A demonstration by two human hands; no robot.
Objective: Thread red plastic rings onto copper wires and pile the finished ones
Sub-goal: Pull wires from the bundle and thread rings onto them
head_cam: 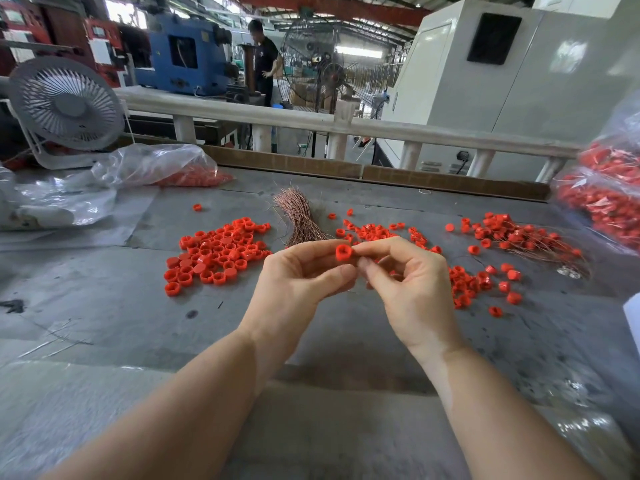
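The step in hand looks like the threading itself: the left hand [304, 271] pinches one red ring [343, 252] between thumb and forefinger, above the middle of the tabletop [104, 306], and the right hand [405, 271] meets it from the 3 o'clock side, with its fingertips closed together against the edge of the ring. I judge that the right hand pinches a thin copper wire there, but the wire is too fine to see between the fingers, so I cannot say this for sure. The stock lies in an arc behind the hands: a heap of loose rings [218, 252] at 10 o'clock, a bundle of copper wires [301, 220] at 12 o'clock, a smaller scatter of rings [374, 232] just right of the bundle, and at 2 o'clock a pile of rings [519, 237] with wires running out of it, which I take for the finished pile. More loose rings [485, 282] lie at 3 o'clock near the right hand. A plastic bag of red parts [606, 199] sits at the far right edge and another bag [166, 168] at 11 o'clock. The next move, as I judge it, calls for holding the ring steady, guiding the wire end through its hole, and then carrying the piece over to the pile at 2 o'clock.
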